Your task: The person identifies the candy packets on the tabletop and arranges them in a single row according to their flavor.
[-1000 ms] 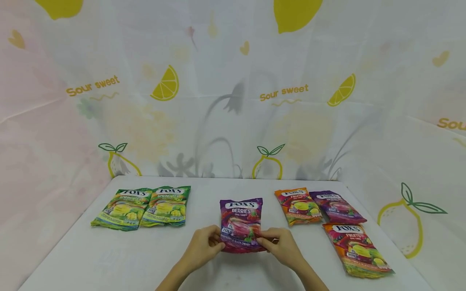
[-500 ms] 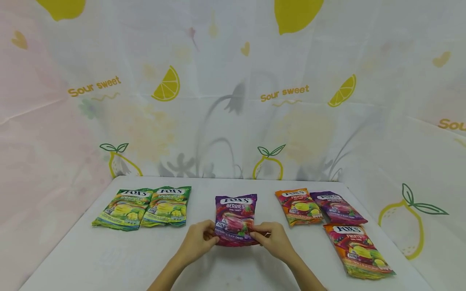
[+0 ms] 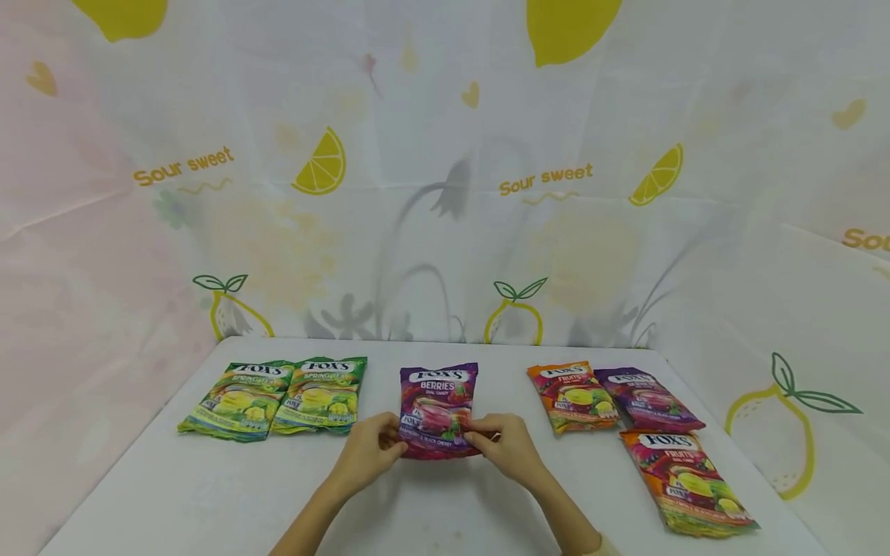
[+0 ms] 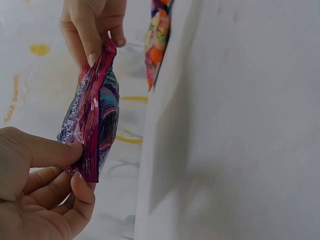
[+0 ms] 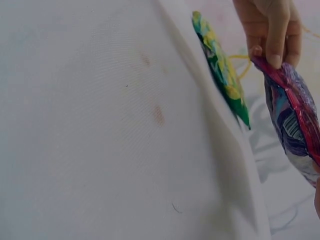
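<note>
Between both hands, a purple bag of berries candy [image 3: 438, 409] is held face-up above the white table. My left hand [image 3: 370, 452] pinches its lower left corner between thumb and fingers; my right hand [image 3: 507, 448] pinches the lower right corner. In the left wrist view the bag [image 4: 92, 117] is seen edge-on, with the left thumb [image 4: 57, 153] on its crimped red end. The right wrist view shows the same bag [image 5: 292, 112] at the right edge, where the right hand is mostly out of frame.
Two green spring tea candy bags [image 3: 318, 394] lie side by side at the table's left. On the right lie an orange fruits candy bag [image 3: 573, 396], another purple berries bag [image 3: 650, 400] and a second fruits bag [image 3: 688, 483] nearer the front. A lemon-printed cloth [image 3: 431, 255] hangs behind the table [image 3: 229, 494].
Both hands have moved the berries bag to the left and farther from me, keeping their grip on its lower corners. The other bags have stayed where they were.
</note>
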Tool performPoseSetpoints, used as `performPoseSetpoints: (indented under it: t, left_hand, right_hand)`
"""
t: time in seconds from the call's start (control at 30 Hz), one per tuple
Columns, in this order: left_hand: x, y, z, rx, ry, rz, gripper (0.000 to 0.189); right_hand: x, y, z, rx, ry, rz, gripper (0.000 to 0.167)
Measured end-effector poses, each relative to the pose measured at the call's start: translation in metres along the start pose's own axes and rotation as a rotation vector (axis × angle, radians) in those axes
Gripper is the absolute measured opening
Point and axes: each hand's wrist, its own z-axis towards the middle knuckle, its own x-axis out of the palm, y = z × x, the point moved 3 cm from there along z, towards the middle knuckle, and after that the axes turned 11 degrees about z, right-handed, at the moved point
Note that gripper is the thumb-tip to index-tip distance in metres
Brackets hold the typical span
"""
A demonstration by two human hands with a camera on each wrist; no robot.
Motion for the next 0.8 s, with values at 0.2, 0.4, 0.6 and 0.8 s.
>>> performPoseSetpoints:
  t: [0.2,0.4,0.6,0.8]
  left_hand:
    - [-0.005,0.002,0.001,-0.012,-0.024,0.008,0.014]
    - [-0.008,0.009,0.004,-0.049,-0.033,0.016,0.013]
    - [-0.009,0.019,0.008,-0.082,-0.06,0.004,0.014]
    - [-0.009,0.027,0.009,-0.118,-0.078,0.004,0.015]
  right_hand:
    - [0.004,0.0,0.007,-0.014,0.0,-0.005,0.018]
    - [0.01,-0.003,0.014,-0.025,0.009,0.023,0.019]
    - [0.018,-0.011,0.023,-0.031,0.005,0.063,0.019]
    - [0.025,-0.015,0.031,-0.071,-0.01,0.058,0.017]
